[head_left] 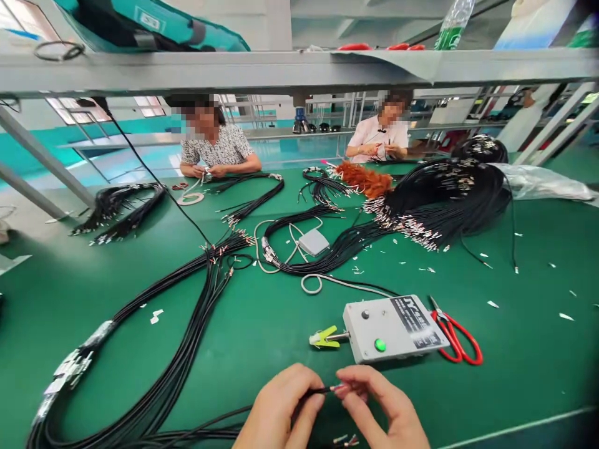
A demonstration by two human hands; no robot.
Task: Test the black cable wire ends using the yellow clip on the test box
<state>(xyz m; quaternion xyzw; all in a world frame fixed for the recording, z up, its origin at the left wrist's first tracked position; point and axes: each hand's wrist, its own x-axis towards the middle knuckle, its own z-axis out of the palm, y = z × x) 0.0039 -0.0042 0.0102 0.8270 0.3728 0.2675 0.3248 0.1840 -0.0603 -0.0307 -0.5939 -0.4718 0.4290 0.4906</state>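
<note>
At the near edge of the green table, my left hand (285, 405) is closed round a black cable (234, 411) just behind its stripped end. My right hand (384, 405) pinches the thin wires at the tip of that same cable. Below my hands, more bare cable ends (346, 441) show. Just beyond stands a grey box (395, 327) with a lit green button and a yellow-green clip (325, 337) on its left side. A long bundle of black cables (154, 293) curves along the left and runs toward my left hand.
Red-handled scissors (461, 343) lie right of the box. Past it are a small white box (314, 242) with a grey cord, a large cable heap (449, 193) and orange fluffy material (365, 178). Two people (218, 146) work across the table. A metal shelf (281, 70) spans overhead.
</note>
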